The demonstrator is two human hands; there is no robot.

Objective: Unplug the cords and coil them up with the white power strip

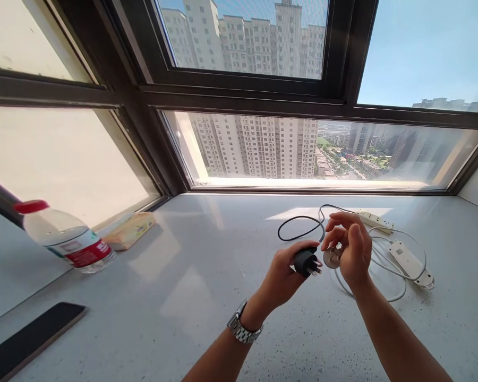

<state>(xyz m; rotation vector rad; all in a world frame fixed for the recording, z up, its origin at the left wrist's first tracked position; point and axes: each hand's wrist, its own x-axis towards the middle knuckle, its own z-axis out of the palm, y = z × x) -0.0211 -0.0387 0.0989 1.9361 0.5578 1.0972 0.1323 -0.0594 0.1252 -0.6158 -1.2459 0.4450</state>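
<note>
The left hand (284,270) grips a black plug (306,262), prongs toward the white plug (332,258) pinched in the right hand (352,249). White cables (398,265) crowd the desk (207,276) rightward; leftward lies bare room.

You are in a room high up in an apartment building, most likely a home. A wide bay window (302,148) with dark frames wraps around a pale speckled stone sill, the tabletop (207,297) in front of you. Through the glass you look out on tall residential towers (258,143) and streets far below, under a clear sky. Household odds and ends lie about: a water bottle (69,239) with a red cap, a tissue pack (129,229), a dark phone (27,337), and white power strips (406,257) with loose cords.
</note>
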